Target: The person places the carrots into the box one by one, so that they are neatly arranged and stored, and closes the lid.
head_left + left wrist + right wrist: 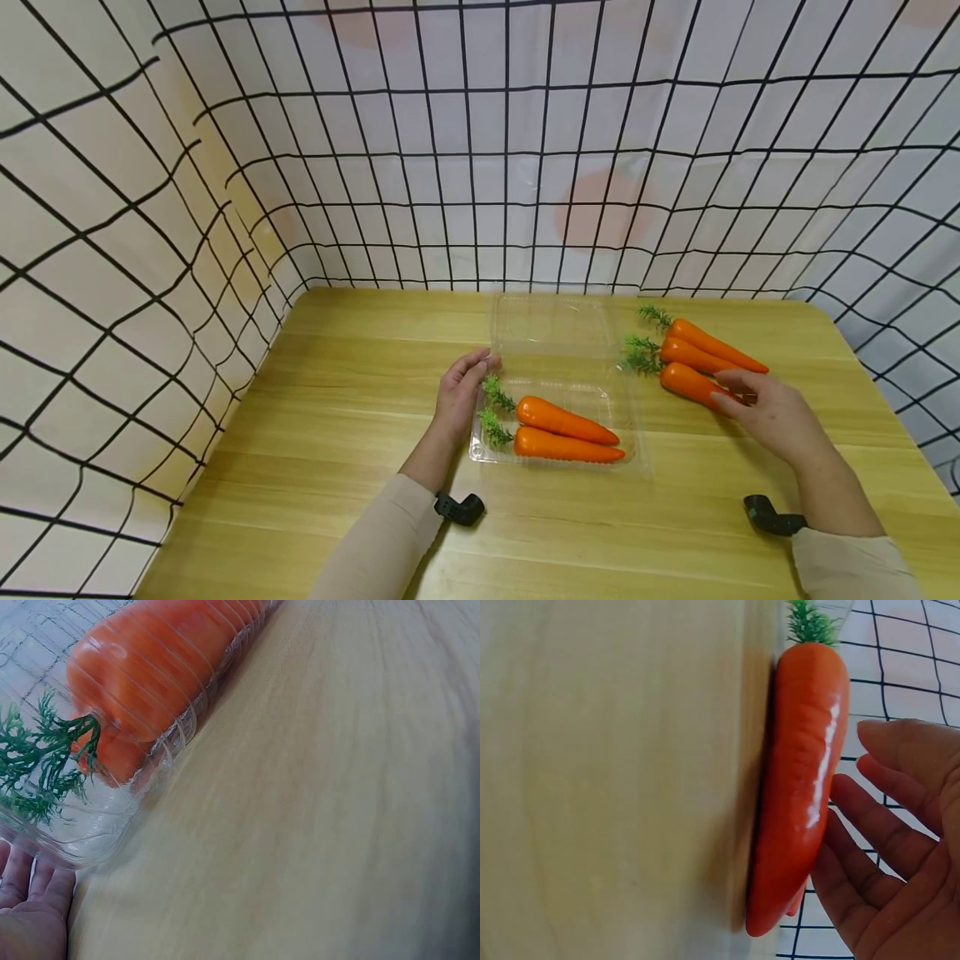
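Box point(621, 407) is lying open, likely flexing; best taken by the rim. Left hand point(457, 393) is touching its left edge; pinching or not, I cannot tell. Right hand point(776, 414) is hanging loose-fingered beside a carrot point(687, 382), probably light, stiff, slick; best gripped mid-body. I'm counting one box, five carrots: two lying inside, three right of it.

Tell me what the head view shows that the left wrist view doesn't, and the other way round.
Only the head view: the right hand at the nearest of three loose carrots, and the person's sleeves.

Only the left wrist view: a close look at the ribbed outer side of the clear container, and the palm side of the left hand.

Both: the clear container with orange carrot and green leaves inside, the left hand near its edge, and the wooden tabletop.
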`<state>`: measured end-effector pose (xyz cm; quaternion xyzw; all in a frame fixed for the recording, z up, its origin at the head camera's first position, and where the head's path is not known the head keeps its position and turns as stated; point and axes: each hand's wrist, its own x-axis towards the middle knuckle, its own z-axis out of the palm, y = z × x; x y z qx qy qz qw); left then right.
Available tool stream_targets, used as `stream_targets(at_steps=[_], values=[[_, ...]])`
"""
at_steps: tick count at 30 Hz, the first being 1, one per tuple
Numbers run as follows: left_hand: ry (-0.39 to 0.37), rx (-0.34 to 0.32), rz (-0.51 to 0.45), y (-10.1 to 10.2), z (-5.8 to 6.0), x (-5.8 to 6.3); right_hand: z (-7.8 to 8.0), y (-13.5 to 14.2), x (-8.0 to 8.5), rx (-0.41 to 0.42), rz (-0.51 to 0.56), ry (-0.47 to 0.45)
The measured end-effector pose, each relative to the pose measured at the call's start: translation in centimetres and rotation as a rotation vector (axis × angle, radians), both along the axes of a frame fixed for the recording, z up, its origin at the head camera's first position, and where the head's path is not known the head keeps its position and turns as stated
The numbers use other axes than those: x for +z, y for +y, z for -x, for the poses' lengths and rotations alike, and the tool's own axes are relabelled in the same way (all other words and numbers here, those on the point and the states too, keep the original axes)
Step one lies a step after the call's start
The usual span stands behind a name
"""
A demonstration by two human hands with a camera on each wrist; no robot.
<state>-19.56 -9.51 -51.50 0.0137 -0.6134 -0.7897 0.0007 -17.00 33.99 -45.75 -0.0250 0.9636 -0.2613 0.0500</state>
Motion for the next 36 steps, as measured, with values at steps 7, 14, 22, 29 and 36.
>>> stream_targets(at_steps=[7, 14, 22, 29, 36], values=[[0.006, -0.011, 0.011, 0.0, -0.1, 0.0, -0.1, 0.1, -0.5, 0.032, -0.004, -0.024], [0.000, -0.010, 0.014, 0.1, 0.0, 0.1, 0.0, 0.3, -1.3, 0.065, -0.052, -0.053], [-0.004, -0.009, 0.003, 0.1, 0.1, 0.0, -0.2, -0.3, -0.9, 0.077, -0.063, -0.037], [-0.003, 0.001, 0.020, 0.1, 0.0, 0.1, -0.8, -1.0, 0.4, 0.046, 0.003, -0.020], [0.000, 0.002, 0.008, 0.0, 0.0, 0.0, -1.2, -2.2, 1.5, 0.000, 0.040, 0.096]])
